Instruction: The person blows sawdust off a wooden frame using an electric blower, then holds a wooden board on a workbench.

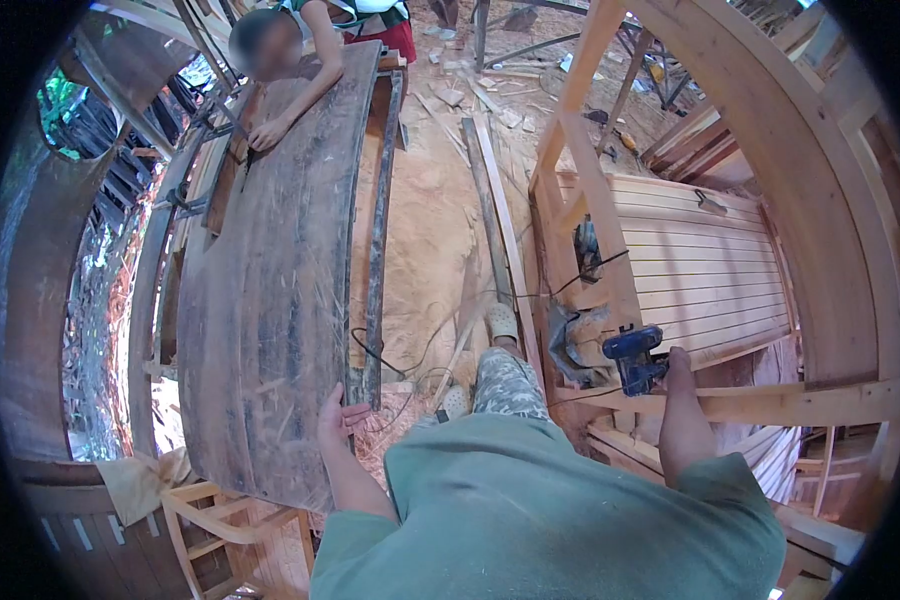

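Observation:
My left hand [341,414] is beside the near right edge of a long dark wooden tabletop [270,270], its fingers apart and nothing in it. On the right, my right hand [676,370] is closed round a blue and black power tool [634,358]. The tool is over the wooden frame beside a slatted wooden panel [700,265]. A dark cord runs near the frame's post. Whether my left hand touches the tabletop edge, I cannot tell.
Another person [320,40] leans over the far end of the tabletop, one hand on it. Long wood strips [500,200] and a loose cord lie on the sawdust-covered floor [425,210]. A curved wooden frame [235,520] stands at the lower left.

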{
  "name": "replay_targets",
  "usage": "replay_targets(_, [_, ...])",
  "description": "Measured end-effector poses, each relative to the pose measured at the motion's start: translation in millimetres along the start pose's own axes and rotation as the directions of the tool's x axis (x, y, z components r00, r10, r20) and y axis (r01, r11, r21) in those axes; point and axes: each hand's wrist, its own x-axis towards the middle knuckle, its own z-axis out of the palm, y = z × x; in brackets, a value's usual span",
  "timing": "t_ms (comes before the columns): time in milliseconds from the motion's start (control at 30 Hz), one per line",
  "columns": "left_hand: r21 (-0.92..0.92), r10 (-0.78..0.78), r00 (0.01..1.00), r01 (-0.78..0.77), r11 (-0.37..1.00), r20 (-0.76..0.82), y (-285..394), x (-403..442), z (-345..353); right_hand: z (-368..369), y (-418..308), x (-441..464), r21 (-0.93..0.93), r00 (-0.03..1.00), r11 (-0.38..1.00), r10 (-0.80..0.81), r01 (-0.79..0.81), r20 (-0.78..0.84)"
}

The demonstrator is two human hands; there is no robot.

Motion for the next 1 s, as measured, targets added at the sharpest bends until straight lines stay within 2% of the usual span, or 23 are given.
replay_targets(100, [0.006, -0.011, 1.000, 0.011, 1.000, 0.021, 0.7, -0.5, -1.4, 1.4, 1.3, -1.1, 0.025, 0.999, 1.000, 0.018, -0.017, -0.038])
replay_targets(200, [0.001, -0.012, 0.999, 0.012, 1.000, 0.030, 0.5, 2.4, -2.3, 6.2, 2.7, -17.1, -0.001, 0.998, 0.998, -0.055, 0.055, 0.012])
replay_targets(300, [-0.007, -0.003, 1.000, 0.003, 1.000, 0.011, 1.0, -0.6, 0.6, 8.0, -0.8, -19.2, 0.015, 1.000, 1.000, -0.010, 0.010, -0.007])
replay_targets(433, [-0.009, -0.021, 1.000, 0.021, 1.000, 0.017, 0.2, 3.8, -1.9, 2.2, 2.3, -13.3, -0.028, 0.999, 0.999, -0.037, 0.037, 0.013])
replay_targets(533, [-0.017, -0.001, 1.000, 0.001, 1.000, 0.018, -2.6, 7.7, -4.1, 3.7, 3.7, -20.8, 0.065, 0.992, 0.992, -0.112, 0.107, 0.062])
replay_targets(600, [-0.007, -0.003, 1.000, 0.003, 1.000, 0.019, -3.6, 8.0, -5.0, 5.8, -1.3, -35.2, 0.007, 0.995, 0.995, -0.101, 0.101, 0.017])
replay_targets(700, [0.000, -0.004, 1.000, 0.004, 1.000, 0.009, -3.4, 9.5, -4.8, 6.6, 4.3, -20.7, 0.077, 0.994, 0.992, -0.102, 0.099, 0.031])
replay_targets(833, [0.000, 0.009, 1.000, -0.009, 1.000, -0.018, -3.5, 10.2, -4.3, 1.9, 8.1, 1.5, 0.055, 0.995, 0.996, -0.074, 0.071, 0.063])
replay_targets(933, [0.002, -0.001, 1.000, 0.001, 1.000, 0.010, -2.5, 11.5, -6.4, 1.0, 11.4, 8.3, 0.110, 0.987, 0.990, -0.097, 0.083, 0.127])
replay_targets(1000, [0.003, 0.003, 1.000, -0.003, 1.000, 0.009, -2.1, 8.9, -4.5, -2.6, 13.8, 34.1, 0.052, 0.995, 0.995, -0.085, 0.082, 0.048])
